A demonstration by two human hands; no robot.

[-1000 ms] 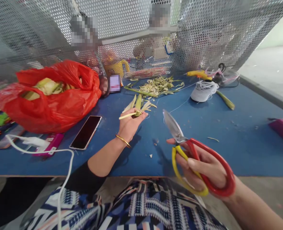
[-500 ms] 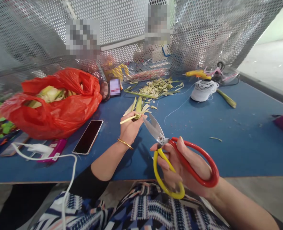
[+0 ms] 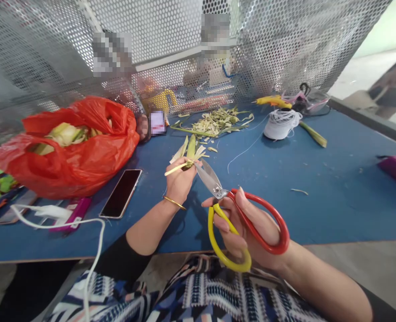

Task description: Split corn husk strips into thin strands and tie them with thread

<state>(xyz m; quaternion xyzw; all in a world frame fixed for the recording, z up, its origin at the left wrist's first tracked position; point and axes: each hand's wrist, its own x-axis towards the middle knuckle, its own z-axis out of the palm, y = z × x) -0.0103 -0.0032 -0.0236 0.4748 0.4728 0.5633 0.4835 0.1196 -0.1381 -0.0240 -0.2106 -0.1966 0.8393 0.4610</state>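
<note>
- Scissors (image 3: 217,190): one; husk bundle (image 3: 191,146): one.
- Over the counter (image 3: 342,205), our left grip (image 3: 179,184) closes on the bundle, our right grip (image 3: 246,228) wraps the scissors' handles.
- Blades point forward-left; the bundle's axis runs away from us.

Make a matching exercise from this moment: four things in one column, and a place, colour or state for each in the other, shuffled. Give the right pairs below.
Things:
1. Scissors
2. Bag
3. Thread
4. Bangle

Places, colours and states:
A. White, towards the far right of the table
B. On the wrist of the left hand
C. Red all over, open at the top
D. Held in the right hand, blades apart

Right pairs: 1-D, 2-C, 3-A, 4-B
</note>
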